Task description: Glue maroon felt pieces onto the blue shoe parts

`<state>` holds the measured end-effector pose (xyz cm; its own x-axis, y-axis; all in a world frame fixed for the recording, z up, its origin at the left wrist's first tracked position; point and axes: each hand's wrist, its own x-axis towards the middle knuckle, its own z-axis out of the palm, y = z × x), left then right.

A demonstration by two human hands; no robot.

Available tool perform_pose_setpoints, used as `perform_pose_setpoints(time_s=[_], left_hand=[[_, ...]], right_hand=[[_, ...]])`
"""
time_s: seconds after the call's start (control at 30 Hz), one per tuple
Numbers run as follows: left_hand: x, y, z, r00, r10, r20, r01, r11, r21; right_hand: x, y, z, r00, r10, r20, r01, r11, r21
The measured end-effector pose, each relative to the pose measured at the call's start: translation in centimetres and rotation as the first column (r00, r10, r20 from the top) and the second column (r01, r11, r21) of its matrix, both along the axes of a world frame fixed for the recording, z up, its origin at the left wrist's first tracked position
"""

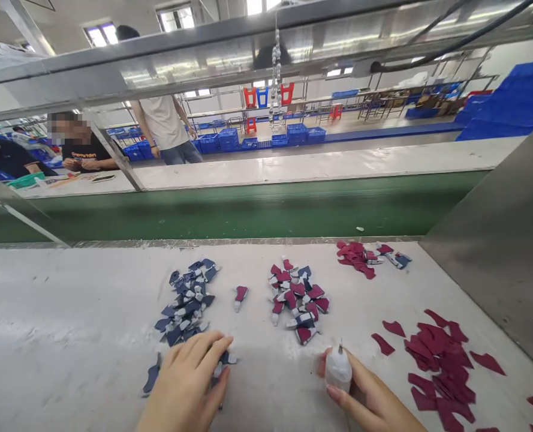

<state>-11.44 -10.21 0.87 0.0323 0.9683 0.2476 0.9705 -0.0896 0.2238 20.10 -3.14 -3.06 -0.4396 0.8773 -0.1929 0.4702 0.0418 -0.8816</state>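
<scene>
My right hand is wrapped round a small white squeeze bottle, whose thin metal tip points up. My left hand curves over a small navy-and-white piece, with fingers and thumb on either side of it; the hand partly hides it. One navy piece lies just left of that hand. Beyond it spreads a heap of navy and whitish pieces. Between the hands, farther off, lies a heap of maroon-topped pieces. A single maroon-topped piece sits apart between the two heaps.
Flat maroon cut-outs lie right of my right hand, and a smaller maroon pile lies at the back right. A metal panel bounds the right side. Behind the worktop run a green belt and an overhead metal beam. Other people are across the belt.
</scene>
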Motion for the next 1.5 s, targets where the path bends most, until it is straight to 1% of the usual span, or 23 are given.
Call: perform_pose_setpoints(time_s=[0.07, 0.13, 0.2, 0.27, 0.3, 0.33, 0.37, 0.43, 0.47, 0.5, 0.53, 0.57, 0.63, 0.7, 0.77, 0.83, 0.97, 1.03, 1.13, 1.2, 1.27, 1.4, 1.5], left_hand=[[0.2, 1.9, -1.1, 0.995, -0.026, -0.100, 0.002, 0.971, -0.240], [0.4, 3.7, -1.3, 0.989, -0.035, -0.142, -0.024, 0.917, -0.399], [0.5, 5.0, -0.7, 1.000, 0.001, -0.022, -0.010, 0.908, -0.418], [0.8, 5.9, 0.0, 0.962, 0.078, 0.263, 0.036, 0.915, -0.403], [1.2, 6.2, 0.2, 0.884, 0.126, 0.449, 0.073, 0.914, -0.400], [1.7, 6.3, 0.3, 0.756, 0.179, 0.630, 0.116, 0.910, -0.397], [2.5, 6.4, 0.1, 0.587, 0.232, 0.775, 0.158, 0.906, -0.391], [4.6, 6.4, -0.6, 0.229, 0.324, 0.918, 0.221, 0.901, -0.374], [5.9, 6.3, -1.2, 0.088, 0.360, 0.929, 0.237, 0.898, -0.371], [7.1, 6.2, -1.7, -0.014, 0.391, 0.920, 0.247, 0.893, -0.376], [8.2, 6.1, -2.1, -0.086, 0.420, 0.903, 0.259, 0.885, -0.387], [9.2, 6.0, -2.4, -0.141, 0.455, 0.879, 0.269, 0.872, -0.408], [10.4, 5.7, -2.6, -0.201, 0.529, 0.824, 0.299, 0.834, -0.463], [10.9, 5.5, -2.3, -0.196, 0.558, 0.807, 0.351, 0.808, -0.473], [11.0, 5.3, -1.8, -0.130, 0.520, 0.844, 0.400, 0.807, -0.435], [11.1, 5.0, -1.6, -0.014, 0.423, 0.906, 0.389, 0.837, -0.385], [11.7, 3.9, -1.8, 0.239, 0.235, 0.942, 0.300, 0.905, -0.302], [12.0, 3.3, -1.8, 0.328, 0.188, 0.926, 0.294, 0.911, -0.289], [12.2, 2.5, -1.6, 0.427, 0.127, 0.895, 0.283, 0.922, -0.265], [12.3, 2.0, -1.4, 0.452, 0.103, 0.886, 0.282, 0.926, -0.251], [12.3, 1.7, -1.2, 0.447, 0.102, 0.889, 0.278, 0.928, -0.247], [12.3, 1.0, -1.0, 0.427, 0.123, 0.896, 0.261, 0.932, -0.253], [12.3, 0.6, -0.9, 0.449, 0.132, 0.884, 0.254, 0.929, -0.269]], right_hand=[[0.2, -0.3, 0.2, 0.998, -0.056, -0.042, 0.053, 0.996, -0.068], [0.3, -0.4, 0.1, 0.992, -0.089, -0.087, 0.080, 0.991, -0.104], [0.5, -0.4, -0.1, 0.986, -0.101, -0.134, 0.088, 0.991, -0.102], [1.1, -0.2, -0.2, 0.975, -0.118, -0.187, 0.100, 0.989, -0.105], [1.6, -0.1, -0.3, 0.967, -0.135, -0.216, 0.111, 0.987, -0.118], [2.1, 0.1, -0.4, 0.957, -0.154, -0.245, 0.123, 0.983, -0.135], [2.6, 0.3, -0.5, 0.946, -0.172, -0.274, 0.133, 0.979, -0.154], [3.5, 0.8, -0.7, 0.920, -0.188, -0.343, 0.136, 0.976, -0.171], [3.7, 1.0, -0.8, 0.899, -0.186, -0.396, 0.124, 0.976, -0.178], [3.8, 1.3, -0.9, 0.871, -0.184, -0.456, 0.107, 0.976, -0.188], [3.8, 1.5, -1.0, 0.837, -0.183, -0.515, 0.087, 0.975, -0.205], [3.6, 1.7, -0.9, 0.800, -0.189, -0.569, 0.065, 0.971, -0.232], [3.1, 1.7, -0.4, 0.739, -0.219, -0.636, 0.027, 0.955, -0.297], [2.4, 1.3, 0.5, 0.717, -0.262, -0.646, 0.024, 0.935, -0.353], [1.9, 0.7, 1.8, 0.704, -0.305, -0.641, 0.050, 0.922, -0.384], [1.5, 0.1, 2.9, 0.722, -0.324, -0.611, 0.090, 0.920, -0.381], [0.8, -1.3, 4.6, 0.825, -0.318, -0.468, 0.167, 0.927, -0.335], [0.2, -1.8, 5.6, 0.879, -0.303, -0.368, 0.219, 0.942, -0.253], [-1.0, -2.4, 7.5, 0.944, -0.256, -0.208, 0.259, 0.966, -0.012], [-1.6, -2.6, 8.7, 0.963, -0.240, -0.126, 0.255, 0.960, 0.119], [-1.8, -2.8, 9.6, 0.971, -0.230, -0.069, 0.240, 0.951, 0.195], [-1.6, -2.9, 10.2, 0.991, -0.131, -0.038, 0.136, 0.948, 0.289], [-1.5, -3.1, 10.2, 0.995, -0.096, -0.033, 0.101, 0.942, 0.319]])
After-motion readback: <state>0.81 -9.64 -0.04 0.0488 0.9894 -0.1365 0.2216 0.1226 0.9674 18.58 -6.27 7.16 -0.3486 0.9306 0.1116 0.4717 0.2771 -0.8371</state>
